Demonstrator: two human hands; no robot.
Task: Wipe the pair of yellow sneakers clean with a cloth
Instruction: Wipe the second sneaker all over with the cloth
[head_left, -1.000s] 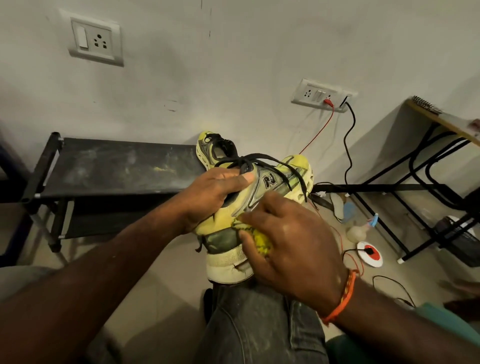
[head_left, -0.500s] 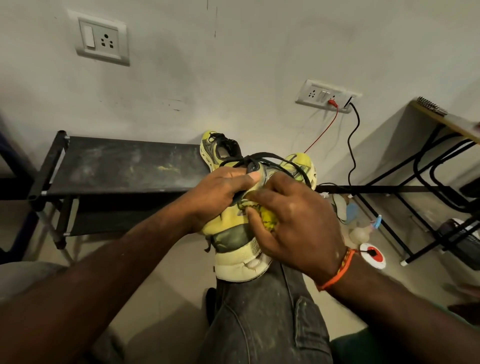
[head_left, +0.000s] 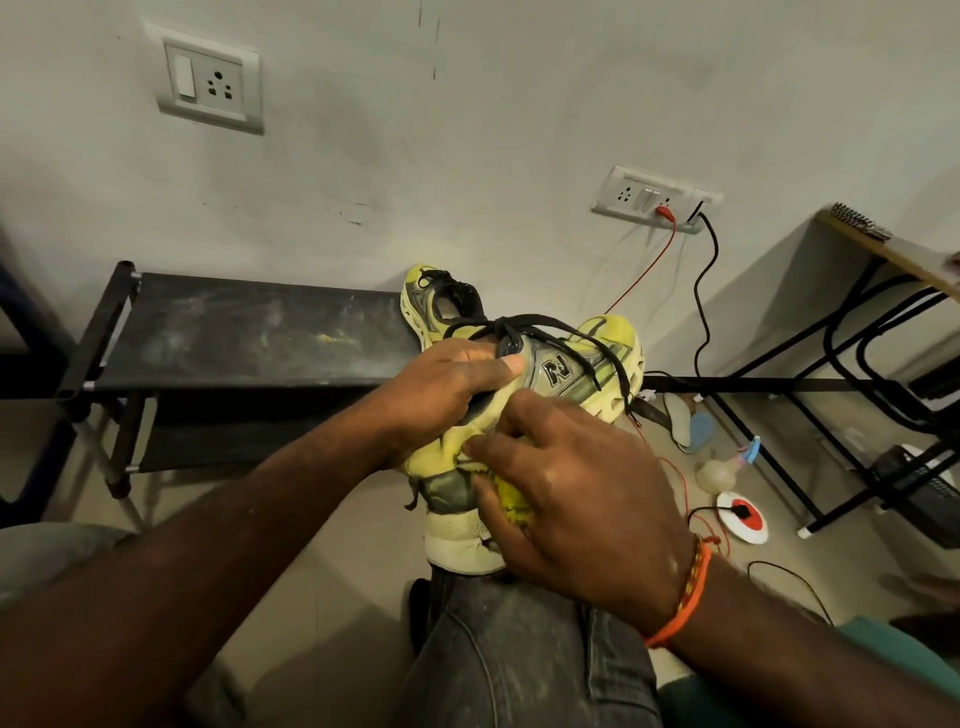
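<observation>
While the held yellow sneaker (head_left: 558, 374) sits heel-down on the person's knee (head_left: 519, 649), toe pointing up twd the wall, the left hand (head_left: 441, 389) grips it at the collar, thumb across the tongue area beside the black laces (head_left: 524, 330). Right hand (head_left: 576, 499) curls round a yellow cloth (head_left: 511, 501) and presses it against the shoe's heel/side panel; cloth mostly hidden under the fingers, so extent of contact unclear. Orange thread band (head_left: 683, 597) on right wrist. Second yellow sneaker (head_left: 434, 301) stands behind the first, apparently on the end of the black bench (head_left: 249, 332) against the wall; exact footing hidden by the hands. Bench top shows pale dust smears. Rt side: wall socket (head_left: 654, 200) w/ red and black cables, black metal frame (head_left: 779, 384), white-and-red disc (head_left: 740, 517) on floor.
</observation>
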